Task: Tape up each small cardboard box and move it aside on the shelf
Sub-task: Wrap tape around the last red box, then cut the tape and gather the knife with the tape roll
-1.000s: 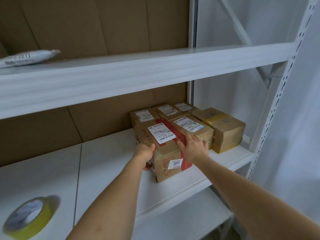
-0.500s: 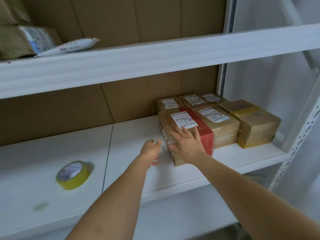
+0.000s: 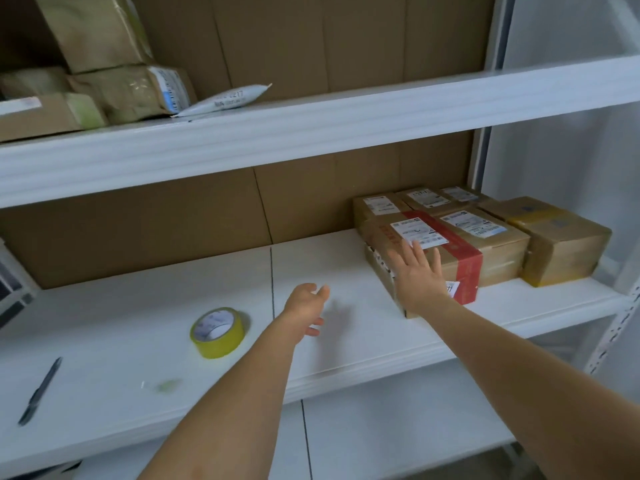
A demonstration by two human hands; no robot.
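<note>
Head view shows my left hand [image 3: 306, 308] has let go, hanging relaxed and empty, my right hand [image 3: 420, 277] flat on the red-taped box [image 3: 464, 251] at right-centre, so it's parked; next box.

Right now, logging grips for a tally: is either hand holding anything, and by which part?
Nothing is held. The right hand lies flat on the red-taped box, fingers straight; the left hand hangs empty over the shelf.
</note>
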